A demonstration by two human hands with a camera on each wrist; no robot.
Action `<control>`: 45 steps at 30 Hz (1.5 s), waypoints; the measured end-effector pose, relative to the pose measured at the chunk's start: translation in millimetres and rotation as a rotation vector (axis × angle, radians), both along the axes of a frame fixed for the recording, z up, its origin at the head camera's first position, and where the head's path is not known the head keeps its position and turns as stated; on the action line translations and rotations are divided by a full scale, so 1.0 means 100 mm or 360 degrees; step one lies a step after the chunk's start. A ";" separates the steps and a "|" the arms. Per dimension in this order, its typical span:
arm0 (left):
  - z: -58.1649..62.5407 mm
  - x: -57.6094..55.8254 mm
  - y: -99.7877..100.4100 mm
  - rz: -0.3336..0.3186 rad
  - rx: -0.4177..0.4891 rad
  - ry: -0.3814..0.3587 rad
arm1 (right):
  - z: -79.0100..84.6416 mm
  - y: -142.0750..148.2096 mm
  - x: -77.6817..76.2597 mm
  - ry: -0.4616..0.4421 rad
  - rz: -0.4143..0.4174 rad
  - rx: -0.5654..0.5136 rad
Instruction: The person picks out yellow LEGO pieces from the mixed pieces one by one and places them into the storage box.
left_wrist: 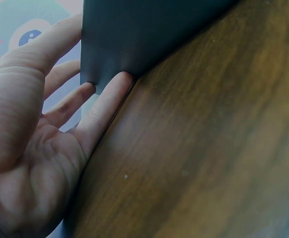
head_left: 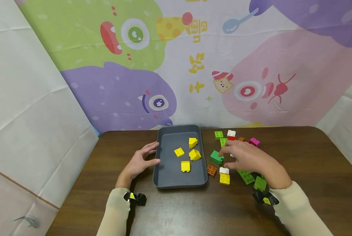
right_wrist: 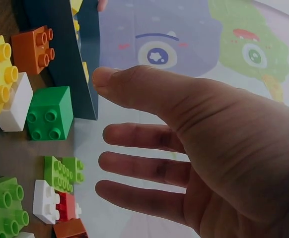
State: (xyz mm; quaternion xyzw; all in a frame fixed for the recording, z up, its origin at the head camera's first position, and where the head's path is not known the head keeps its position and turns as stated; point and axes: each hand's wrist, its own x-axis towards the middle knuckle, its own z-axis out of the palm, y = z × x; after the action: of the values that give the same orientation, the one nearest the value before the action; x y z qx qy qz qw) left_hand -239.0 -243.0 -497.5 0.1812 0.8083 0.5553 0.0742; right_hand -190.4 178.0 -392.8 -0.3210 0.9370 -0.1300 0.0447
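Observation:
My left hand (head_left: 138, 161) rests its fingertips on the left side of a dark grey tray (head_left: 168, 175), fingers fairly straight. The left wrist view shows those fingertips against the tray's outer wall (left_wrist: 134, 34). Inside the tray lie several yellow bricks, among them a square one (head_left: 179, 152) and one near the front (head_left: 185, 166). Over the loose bricks on the right hovers my right hand (head_left: 248, 155), holding nothing. Its fingers are extended and apart in the right wrist view. A green brick (head_left: 216, 157) sits close by its fingertips, on its side with studs facing sideways.
Right of the tray are an orange-brown brick (head_left: 211, 170), a white brick (head_left: 224, 170) beside a yellow one (head_left: 224, 179), and light green bricks (head_left: 245, 176). Farther back are a white-and-red pair (head_left: 231, 134) and a magenta brick (head_left: 254, 142). A printed cloth (head_left: 193, 111) hangs behind the table.

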 end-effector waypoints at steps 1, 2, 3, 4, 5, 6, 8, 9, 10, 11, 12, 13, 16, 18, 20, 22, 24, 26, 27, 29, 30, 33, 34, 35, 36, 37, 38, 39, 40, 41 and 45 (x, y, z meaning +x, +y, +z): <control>0.00 0.00 0.00 0.0000 -0.0001 0.0002 | 0.00 0.00 0.00 -0.0003 -0.0001 0.0003; -0.01 0.00 0.00 0.0001 -0.0001 0.0002 | -0.01 -0.01 0.00 -0.0013 -0.0004 0.0004; -0.01 -0.01 0.00 0.0001 0.0000 0.0002 | -0.01 -0.01 0.01 -0.0022 -0.0007 0.0010; -0.01 -0.01 0.00 0.0000 0.0001 0.0003 | -0.01 -0.02 0.01 -0.0034 -0.0010 0.0016; -0.02 -0.01 0.00 0.0000 -0.0001 0.0002 | -0.02 -0.03 0.01 -0.0048 -0.0015 0.0025; -0.02 -0.01 0.00 -0.0001 -0.0001 0.0003 | -0.02 -0.03 0.02 -0.0063 -0.0017 0.0032; -0.02 -0.01 0.00 -0.0002 0.0001 0.0004 | -0.03 -0.05 0.02 -0.0110 -0.0020 0.0036; -0.02 -0.01 0.00 -0.0003 0.0002 0.0005 | -0.04 -0.05 0.02 -0.0133 -0.0020 0.0038; -0.02 -0.01 0.00 -0.0002 0.0004 0.0007 | -0.04 -0.06 0.02 -0.0161 -0.0016 0.0034; -0.02 -0.01 0.00 -0.0001 0.0005 0.0009 | -0.05 -0.07 0.01 -0.0191 -0.0014 0.0028; -0.02 -0.01 0.00 -0.0002 0.0007 0.0009 | -0.06 -0.07 0.01 -0.0215 -0.0002 0.0021; -0.02 -0.01 0.00 -0.0002 0.0008 0.0009 | -0.06 -0.07 0.01 -0.0243 -0.0003 0.0017; -0.02 -0.01 -0.01 -0.0003 0.0008 0.0010 | -0.08 -0.09 0.00 -0.0310 -0.0003 0.0011; -0.03 -0.01 -0.01 -0.0005 0.0006 0.0011 | -0.09 -0.09 -0.01 -0.0338 -0.0008 0.0012; -0.02 -0.01 -0.01 -0.0006 0.0004 0.0013 | -0.10 -0.10 -0.01 -0.0356 -0.0012 0.0016; -0.02 -0.01 -0.01 -0.0006 0.0004 0.0013 | -0.12 -0.12 -0.02 -0.0363 -0.0001 0.0026; -0.02 0.00 -0.01 -0.0007 0.0001 0.0013 | -0.13 -0.14 -0.02 -0.0371 0.0011 0.0036; -0.02 0.00 -0.01 -0.0005 -0.0003 0.0010 | -0.15 -0.16 -0.02 -0.0378 0.0032 0.0046; -0.02 0.00 -0.01 -0.0006 -0.0002 0.0009 | -0.16 -0.17 -0.02 -0.0385 0.0035 0.0051; -0.02 -0.01 0.00 -0.0006 -0.0001 0.0007 | -0.17 -0.19 -0.02 -0.0404 0.0037 0.0056; -0.02 -0.01 0.00 -0.0006 -0.0001 0.0007 | -0.18 -0.20 -0.02 -0.0413 0.0037 0.0063; -0.01 -0.01 0.00 -0.0008 -0.0004 0.0009 | -0.21 -0.22 -0.02 -0.0448 0.0031 0.0081; -0.01 -0.01 0.00 -0.0008 -0.0006 0.0010 | -0.21 -0.22 -0.02 -0.0457 0.0029 0.0090; -0.01 -0.01 0.00 -0.0008 -0.0009 0.0010 | -0.22 -0.23 -0.02 -0.0464 0.0028 0.0100; -0.01 -0.01 0.00 -0.0007 -0.0012 0.0010 | -0.22 -0.23 -0.02 -0.0468 0.0023 0.0110; -0.01 -0.01 0.00 -0.0007 -0.0013 0.0010 | -0.22 -0.23 -0.02 -0.0473 0.0021 0.0114; -0.01 0.00 0.00 -0.0006 -0.0014 0.0010 | -0.22 -0.23 -0.01 -0.0476 0.0018 0.0118; -0.01 0.00 0.00 -0.0004 -0.0014 0.0010 | -0.22 -0.24 -0.01 -0.0476 0.0017 0.0121; -0.01 0.00 0.00 -0.0004 -0.0014 0.0009 | -0.21 -0.24 -0.01 -0.0481 0.0012 0.0122; -0.01 0.00 0.00 -0.0003 -0.0013 0.0008 | -0.21 -0.24 0.00 -0.0482 0.0009 0.0122; 0.00 0.00 0.00 -0.0003 -0.0004 -0.0001 | -0.21 -0.25 0.01 -0.0471 0.0000 0.0129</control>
State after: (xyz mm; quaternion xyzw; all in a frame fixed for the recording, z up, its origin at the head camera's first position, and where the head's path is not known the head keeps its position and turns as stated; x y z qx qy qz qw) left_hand -239.2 -242.7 -497.7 0.1815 0.8089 0.5542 0.0753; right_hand -189.7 152.9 -414.1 -0.2962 0.9248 -0.1380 0.1951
